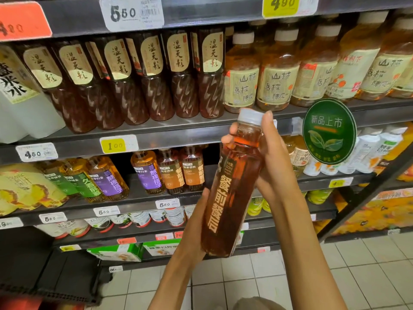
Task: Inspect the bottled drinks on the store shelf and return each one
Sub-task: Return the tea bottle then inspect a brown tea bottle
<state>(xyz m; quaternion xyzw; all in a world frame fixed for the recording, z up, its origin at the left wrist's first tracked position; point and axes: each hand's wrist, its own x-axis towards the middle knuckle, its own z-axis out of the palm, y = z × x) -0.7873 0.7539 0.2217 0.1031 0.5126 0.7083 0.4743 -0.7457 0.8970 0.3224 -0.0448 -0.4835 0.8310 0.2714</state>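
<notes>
Amber plastic tea bottle (pixel 232 189) — cap toward one o'clock — gripped by both hands: right hand (pixel 271 153) neck, left hand (pixel 196 218) base.

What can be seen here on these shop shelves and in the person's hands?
Held clear plastic bottle of reddish-brown tea: one, white cap, brown label with orange characters, in front of the shelves.
Dark ribbed bottles with cream labels: a row of about six, upper shelf, left of centre.
Amber bottles with white caps and pale labels: several, upper shelf, right.
Purple-labelled amber bottles: two, middle shelf.
Matching brown-labelled bottles: two, middle shelf, beside a gap.
Round green sign: one, on the shelf edge, right.
Price tags: many; white, yellow, orange; along shelf edges.
White tiled floor: below.
Left hand: holds the bottle's lower part.
Right hand: grips its neck.
</notes>
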